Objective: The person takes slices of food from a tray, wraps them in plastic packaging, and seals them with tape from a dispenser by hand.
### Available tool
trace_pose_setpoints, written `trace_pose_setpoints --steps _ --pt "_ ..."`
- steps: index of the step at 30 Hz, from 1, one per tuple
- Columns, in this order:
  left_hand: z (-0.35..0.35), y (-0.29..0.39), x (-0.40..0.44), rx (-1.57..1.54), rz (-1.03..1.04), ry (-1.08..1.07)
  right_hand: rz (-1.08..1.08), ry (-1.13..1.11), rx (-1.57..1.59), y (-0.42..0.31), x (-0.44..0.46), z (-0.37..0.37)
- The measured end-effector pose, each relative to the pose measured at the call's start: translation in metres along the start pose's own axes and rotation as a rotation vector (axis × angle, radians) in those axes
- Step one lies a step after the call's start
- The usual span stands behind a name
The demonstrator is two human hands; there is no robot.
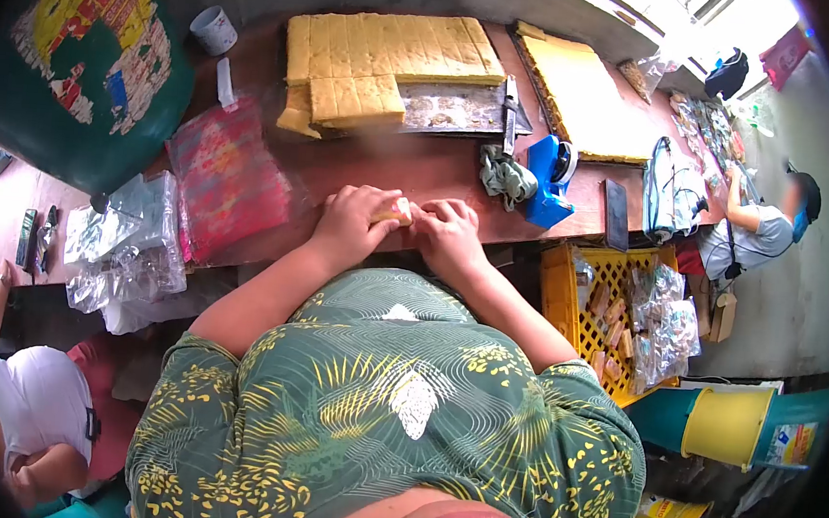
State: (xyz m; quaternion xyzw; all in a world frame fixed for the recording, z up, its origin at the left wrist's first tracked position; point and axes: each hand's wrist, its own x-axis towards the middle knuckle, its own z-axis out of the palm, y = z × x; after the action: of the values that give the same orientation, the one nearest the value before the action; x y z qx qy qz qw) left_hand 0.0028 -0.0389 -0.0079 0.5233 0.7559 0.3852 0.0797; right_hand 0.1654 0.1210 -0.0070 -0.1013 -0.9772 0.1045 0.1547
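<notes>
The small yellow piece [395, 213] lies between my 2 hands, long axis seemingly crosswise, held in my left hand [355, 219], while my right hand [448, 232] curls narrowly at its right end, grip unclear.

In front of the cake slab [392, 48], passage is allowed along the surface [431, 171], blocked left by red plastic [231, 181], right by the cloth [507, 177] and tape dispenser [542, 172]; room at the slab's blurred corner can hardly be judged.
</notes>
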Motion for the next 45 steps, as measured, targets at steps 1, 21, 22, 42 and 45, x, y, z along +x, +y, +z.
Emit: trace_pose_setpoints --steps 1,21,22,42,45 --pt "0.005 -0.003 0.003 -0.117 -0.06 0.006 -0.003 0.046 0.096 -0.005 -0.004 -0.002" --pt "0.02 0.075 0.051 -1.51 -0.712 -0.256 0.768 0.164 0.455 0.199 -0.052 -0.116" --pt "0.019 0.077 0.051 -1.512 -0.7 -0.269 0.848 0.173 0.594 0.201 -0.046 -0.114" --pt "0.032 0.072 0.034 -1.389 -0.223 -0.214 0.356 0.262 0.606 0.063 -0.053 -0.103" --pt "0.036 0.083 0.03 -1.212 -0.125 -0.188 0.2 0.181 1.007 0.007 -0.024 -0.101"
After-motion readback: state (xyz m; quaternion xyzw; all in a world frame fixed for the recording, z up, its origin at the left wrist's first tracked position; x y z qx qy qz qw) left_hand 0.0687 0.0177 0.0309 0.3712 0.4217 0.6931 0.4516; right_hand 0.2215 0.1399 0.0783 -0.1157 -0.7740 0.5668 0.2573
